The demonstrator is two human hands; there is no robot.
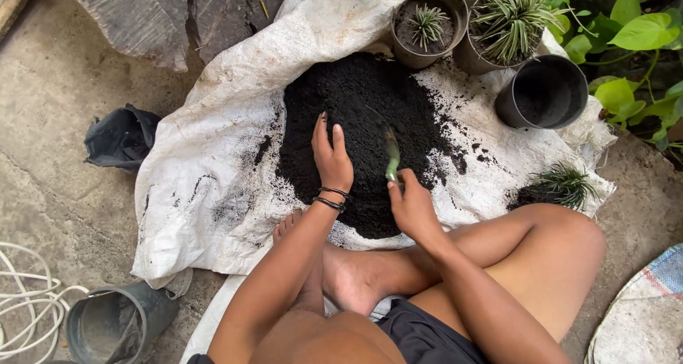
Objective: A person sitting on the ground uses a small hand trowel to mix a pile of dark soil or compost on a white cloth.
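**Hands in the Dark Soil**

Fingers of the left hand (331, 154) are stretched out flat and loose, pressing down on the big black heap of crumbly soil (356, 133). They hold nothing. Two thin black bands sit on that wrist.

Fingers of the right hand (411, 206) are curled tight around the green handle of a small garden trowel (390, 150). Its blade is stuck into the soil, just beside the left hand.

All the soil lies in the middle of a dirty white woven plastic sack (213, 172), spread on the concrete ground. The person sits with legs crossed at its near edge.

At the far edge stand two grey round pots with spiky striped plants (429, 28). Near them an empty black plastic pot (544, 93) lies tipped over. One small spiky plant without a pot (565, 182) lies on the sack, near the right knee.
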